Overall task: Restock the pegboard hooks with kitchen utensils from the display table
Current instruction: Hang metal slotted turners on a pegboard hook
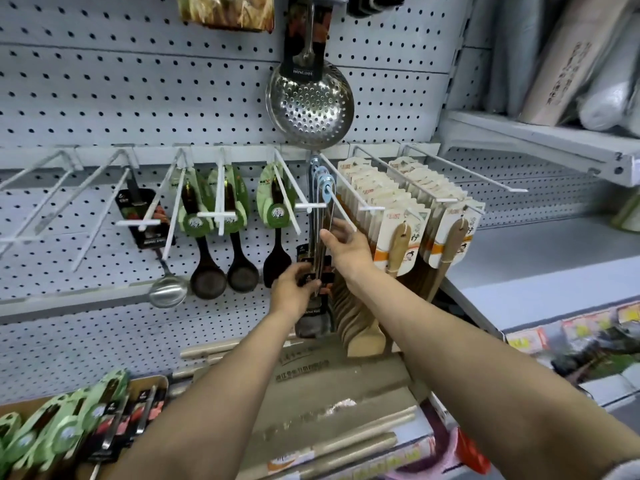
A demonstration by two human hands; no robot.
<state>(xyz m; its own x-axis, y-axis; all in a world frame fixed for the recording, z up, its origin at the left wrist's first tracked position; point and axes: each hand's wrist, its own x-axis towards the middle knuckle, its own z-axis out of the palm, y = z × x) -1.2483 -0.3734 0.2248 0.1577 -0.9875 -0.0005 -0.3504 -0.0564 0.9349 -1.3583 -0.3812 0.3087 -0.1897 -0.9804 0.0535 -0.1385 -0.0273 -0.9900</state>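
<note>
Gripping the lower, card-wrapped part of the steel utensils (317,268), the left hand (294,291) has its fingers curled round their handles. The utensils hang by blue loops (323,180) on a white hook (341,211) of the pegboard (121,98). The right hand (348,245) reaches to the same handles higher up, thumb and fingers loosely extended and touching them; whether it grasps them I cannot tell. Black spoons (221,268) hang to the left, wooden spatulas (398,244) to the right, a skimmer (310,105) above. More packaged utensils (69,427) lie on the bench below.
</note>
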